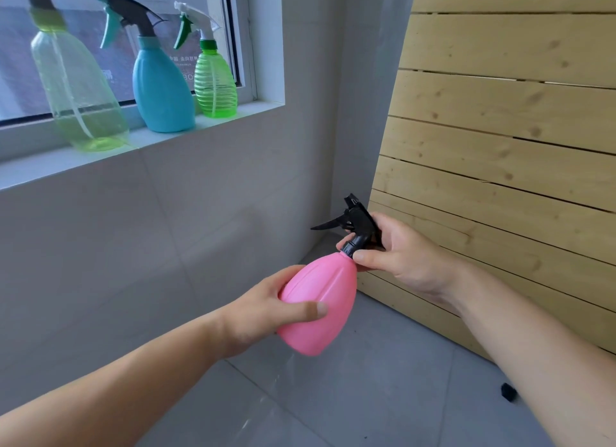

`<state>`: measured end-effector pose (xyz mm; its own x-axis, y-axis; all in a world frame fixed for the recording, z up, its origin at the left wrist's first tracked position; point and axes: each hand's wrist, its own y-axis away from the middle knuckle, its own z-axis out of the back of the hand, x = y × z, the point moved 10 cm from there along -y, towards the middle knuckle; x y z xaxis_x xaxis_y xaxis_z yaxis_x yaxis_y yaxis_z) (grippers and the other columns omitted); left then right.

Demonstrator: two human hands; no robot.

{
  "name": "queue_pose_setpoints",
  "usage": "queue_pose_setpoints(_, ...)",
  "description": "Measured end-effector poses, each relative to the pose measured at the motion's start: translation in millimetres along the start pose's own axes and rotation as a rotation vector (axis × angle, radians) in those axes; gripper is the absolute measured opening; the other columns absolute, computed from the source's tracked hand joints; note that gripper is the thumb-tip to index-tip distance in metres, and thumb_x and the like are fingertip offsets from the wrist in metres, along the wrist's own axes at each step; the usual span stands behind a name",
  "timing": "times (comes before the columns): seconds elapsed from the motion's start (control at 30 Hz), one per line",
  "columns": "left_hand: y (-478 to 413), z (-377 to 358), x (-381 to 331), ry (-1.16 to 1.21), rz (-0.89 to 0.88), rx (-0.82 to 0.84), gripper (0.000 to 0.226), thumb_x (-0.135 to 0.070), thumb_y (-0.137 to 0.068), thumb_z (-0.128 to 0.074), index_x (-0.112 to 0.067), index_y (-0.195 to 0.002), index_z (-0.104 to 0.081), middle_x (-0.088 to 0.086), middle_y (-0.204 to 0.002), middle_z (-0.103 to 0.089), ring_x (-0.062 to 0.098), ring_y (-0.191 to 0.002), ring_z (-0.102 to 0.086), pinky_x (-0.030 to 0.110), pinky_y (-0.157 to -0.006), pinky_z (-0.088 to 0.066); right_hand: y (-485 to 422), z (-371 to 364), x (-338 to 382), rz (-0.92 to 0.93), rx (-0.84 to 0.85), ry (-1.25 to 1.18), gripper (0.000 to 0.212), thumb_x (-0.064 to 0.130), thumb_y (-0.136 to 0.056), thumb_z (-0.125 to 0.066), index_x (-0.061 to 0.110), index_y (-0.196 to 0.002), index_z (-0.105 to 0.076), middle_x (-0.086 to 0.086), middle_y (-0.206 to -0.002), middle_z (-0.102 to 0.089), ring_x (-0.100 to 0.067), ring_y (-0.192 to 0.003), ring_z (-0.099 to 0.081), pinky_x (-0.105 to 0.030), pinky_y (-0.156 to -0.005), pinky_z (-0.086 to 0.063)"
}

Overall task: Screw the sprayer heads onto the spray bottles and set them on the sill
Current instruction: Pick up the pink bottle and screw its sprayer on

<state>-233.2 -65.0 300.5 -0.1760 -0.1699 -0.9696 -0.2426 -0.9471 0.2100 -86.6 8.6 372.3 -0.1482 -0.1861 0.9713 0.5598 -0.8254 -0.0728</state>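
Observation:
I hold a pink spray bottle [320,300] tilted in front of me, low in the middle of the view. My left hand [266,310] wraps its lower body. A black sprayer head [356,223] sits on the bottle's neck, and my right hand [396,250] grips it, thumb and fingers pinching its collar. On the white sill [100,156] at the upper left stand three bottles with heads on: a clear yellow-green one [80,93], a blue one [163,86] and a small ribbed green one [215,83].
A slatted wooden panel [500,146] leans against the wall on the right, close behind my right hand. Grey tiled wall lies below the sill and grey tiled floor [366,396] underneath. A small black object [509,392] lies on the floor at the right.

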Motion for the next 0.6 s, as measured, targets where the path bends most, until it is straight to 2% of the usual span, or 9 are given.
queue_pose_setpoints(0.13, 1, -7, 4, 0.088, 0.056, 0.058, 0.070, -0.042, -0.067, -0.082, -0.033, -0.133, -0.063, 0.003, -0.128, -0.073, 0.022, -0.111, -0.073, 0.045, -0.095, -0.058, -1, -2, -5, -0.003, 0.031, -0.052, 0.042, 0.001, -0.084, -0.061, 0.000, -0.125, -0.051, -0.012, -0.111, -0.069, -0.020, -0.098, -0.066, -0.038, -0.086, -0.057)
queue_pose_setpoints(0.27, 1, -11, 11, 0.169, 0.119, 0.136, 0.072, -0.044, -0.066, -0.079, -0.033, -0.135, -0.063, 0.010, -0.128, -0.073, 0.026, -0.108, -0.072, 0.045, -0.094, -0.056, 2, -9, -8, -0.030, 0.114, -0.159, 0.040, 0.002, -0.083, -0.060, 0.003, -0.122, -0.052, -0.011, -0.109, -0.068, -0.019, -0.097, -0.066, -0.033, -0.084, -0.054)
queue_pose_setpoints(0.37, 2, -12, 12, 0.182, 0.123, 0.162, 0.072, -0.044, -0.066, -0.079, -0.033, -0.135, -0.063, 0.007, -0.125, -0.074, 0.026, -0.106, -0.072, 0.043, -0.091, -0.057, 2, -10, -9, -0.046, 0.127, -0.193, 0.040, 0.001, -0.084, -0.060, 0.000, -0.122, -0.050, -0.012, -0.109, -0.068, -0.019, -0.096, -0.066, -0.032, -0.084, -0.055)
queue_pose_setpoints(0.43, -1, -9, 5, 0.087, 0.060, 0.104, 0.070, -0.042, -0.067, -0.081, -0.035, -0.133, -0.063, 0.003, -0.128, -0.074, 0.022, -0.111, -0.073, 0.043, -0.092, -0.059, 0, -8, -14, -0.074, 0.082, -0.142, 0.038, -0.001, -0.087, -0.062, -0.003, -0.123, -0.050, -0.015, -0.110, -0.067, -0.020, -0.095, -0.067, -0.034, -0.084, -0.057)
queue_pose_setpoints(0.5, -5, -1, -4, -0.058, -0.029, -0.023, 0.070, -0.042, -0.063, -0.086, -0.038, -0.128, -0.063, -0.003, -0.123, -0.074, 0.013, -0.108, -0.073, 0.035, -0.089, -0.062, -1, -3, -20, -0.126, -0.025, -0.065, 0.030, 0.004, -0.090, -0.065, -0.002, -0.119, -0.054, -0.019, -0.109, -0.068, -0.020, -0.089, -0.069, -0.037, -0.081, -0.060)
queue_pose_setpoints(0.6, -6, 10, -16, -0.284, -0.129, -0.215, 0.072, -0.052, -0.053, -0.088, -0.050, -0.118, -0.056, -0.013, -0.119, -0.067, 0.004, -0.103, -0.069, 0.025, -0.083, -0.062, 0, 0, -25, -0.186, -0.192, -0.112, 0.022, 0.014, -0.091, -0.067, 0.001, -0.107, -0.062, -0.015, -0.101, -0.071, -0.020, -0.079, -0.071, -0.036, -0.068, -0.062)
